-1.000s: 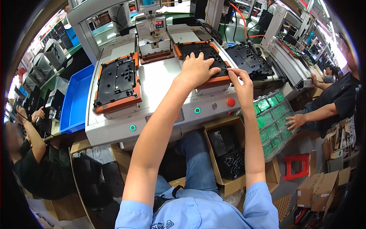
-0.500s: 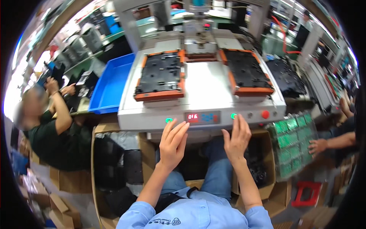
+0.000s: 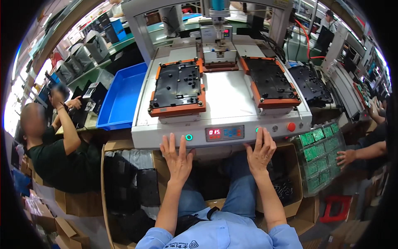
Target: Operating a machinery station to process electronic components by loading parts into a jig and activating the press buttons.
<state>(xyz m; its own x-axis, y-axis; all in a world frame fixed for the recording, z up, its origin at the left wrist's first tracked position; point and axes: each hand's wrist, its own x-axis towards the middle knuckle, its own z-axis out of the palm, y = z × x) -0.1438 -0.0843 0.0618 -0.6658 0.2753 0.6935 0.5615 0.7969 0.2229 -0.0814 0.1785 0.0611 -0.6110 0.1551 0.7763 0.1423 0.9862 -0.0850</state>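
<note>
My left hand (image 3: 177,159) has its fingers spread at the front edge of the white machine (image 3: 226,93), left of a lit green button (image 3: 189,137), and holds nothing. My right hand (image 3: 260,152) is open too, its fingertips at the right green button (image 3: 258,130), which they partly cover; I cannot tell whether they press it. Between the hands is a control panel (image 3: 225,133) with a red digital display. Two orange fixtures stand on the machine, each bearing a black plastic panel: a left panel (image 3: 177,84) and a right panel (image 3: 271,78). A red knob (image 3: 291,126) sits at the right.
An empty-looking blue tray (image 3: 120,97) adjoins the machine's left side. Cardboard boxes with black parts flank my legs, including the left box (image 3: 155,166). More black panels (image 3: 311,83) lie at right. A co-worker's hand (image 3: 347,157) touches a tray of green circuit boards (image 3: 317,155); another person sits left.
My left hand has moved left, away from over the left green button, and its fingers have spread. My right hand stays near the right button. The display reading has changed.
</note>
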